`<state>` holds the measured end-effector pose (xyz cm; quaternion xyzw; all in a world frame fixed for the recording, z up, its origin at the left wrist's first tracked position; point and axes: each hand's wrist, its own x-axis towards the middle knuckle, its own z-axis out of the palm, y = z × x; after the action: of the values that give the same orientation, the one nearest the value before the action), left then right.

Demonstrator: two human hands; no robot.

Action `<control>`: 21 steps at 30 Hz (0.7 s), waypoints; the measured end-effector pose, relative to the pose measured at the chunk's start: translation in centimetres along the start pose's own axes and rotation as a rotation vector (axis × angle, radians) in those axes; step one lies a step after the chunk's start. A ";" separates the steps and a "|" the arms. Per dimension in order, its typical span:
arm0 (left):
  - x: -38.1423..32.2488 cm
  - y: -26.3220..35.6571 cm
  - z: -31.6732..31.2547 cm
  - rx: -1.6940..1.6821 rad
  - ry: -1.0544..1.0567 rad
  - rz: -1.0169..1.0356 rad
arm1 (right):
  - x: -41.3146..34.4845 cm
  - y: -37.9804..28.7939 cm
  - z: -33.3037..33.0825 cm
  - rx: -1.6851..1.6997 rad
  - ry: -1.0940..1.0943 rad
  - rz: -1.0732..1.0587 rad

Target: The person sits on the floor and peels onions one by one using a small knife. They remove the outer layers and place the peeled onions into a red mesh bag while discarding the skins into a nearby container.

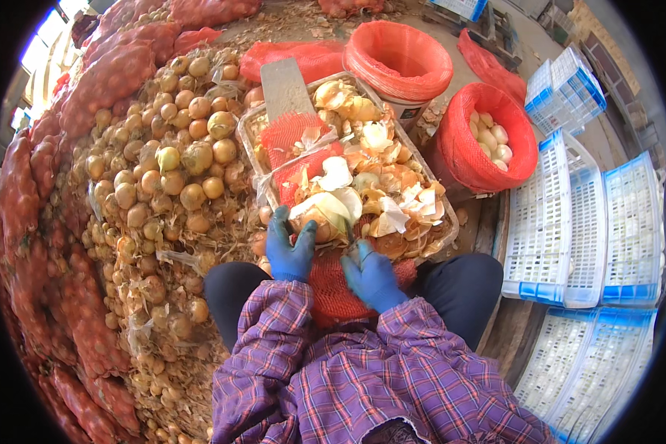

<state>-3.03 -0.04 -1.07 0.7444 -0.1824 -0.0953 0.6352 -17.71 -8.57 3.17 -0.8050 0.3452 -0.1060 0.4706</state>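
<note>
My left hand [289, 247], in a blue glove, holds a large, partly peeled onion [316, 217] at its left side. In my gloved right hand [369, 272] is a small knife [349, 228], its blade against the right side of that onion. Both hands are at the near edge of a rectangular tray [452, 225] heaped with onion skins [402, 194]. Red mesh [302, 141] and a flat board [286, 86] lie across the tray's left part. More red mesh [336, 294] lies between my knees.
Unpeeled onions [172, 183] are piled at the left, beside full red mesh sacks [105, 77]. Beyond the tray stands a bucket lined with red mesh [399, 55]; another red-lined container [485, 139] holds peeled onions [491, 136]. White and blue plastic crates [538, 222] stand at the right.
</note>
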 end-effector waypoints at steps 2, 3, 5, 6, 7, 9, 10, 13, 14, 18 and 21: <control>-0.1 0.0 0.6 0.068 0.036 0.023 | -0.8 -0.2 1.0 -0.137 0.041 -0.065; -0.2 1.5 1.1 0.171 0.049 0.031 | -1.2 -0.1 1.3 -0.210 0.053 -0.087; -0.3 2.9 1.3 0.333 0.052 0.034 | -1.6 -0.2 1.2 -0.271 0.036 -0.044; -0.1 3.1 1.3 0.398 0.042 0.040 | -1.6 -0.1 1.2 -0.255 0.044 -0.052; 0.1 3.4 1.2 0.463 0.031 0.046 | -1.6 0.0 1.2 -0.239 0.053 -0.059; 0.2 3.3 0.7 0.395 -0.014 0.046 | -1.3 0.5 1.0 -0.074 0.092 -0.092; 0.3 2.8 0.4 0.336 -0.031 0.067 | -1.1 0.5 0.7 0.007 0.115 -0.106; 0.1 2.3 -0.4 0.209 -0.100 0.091 | -0.3 -1.6 -1.1 0.591 -0.140 0.470; 0.1 1.7 -0.7 0.154 -0.117 0.076 | -0.2 -1.3 -1.3 0.662 -0.166 0.476; -0.1 1.9 -1.6 -0.130 -0.121 -0.074 | 1.2 -1.0 -2.0 0.810 -0.176 0.584; 0.1 1.7 -3.3 0.129 -0.196 0.009 | 1.5 -0.3 -1.8 0.866 -0.172 0.579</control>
<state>-1.96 2.72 1.15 0.7700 -0.2528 -0.1531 0.5654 -17.38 -10.70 4.16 -0.4146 0.4381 -0.0380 0.7967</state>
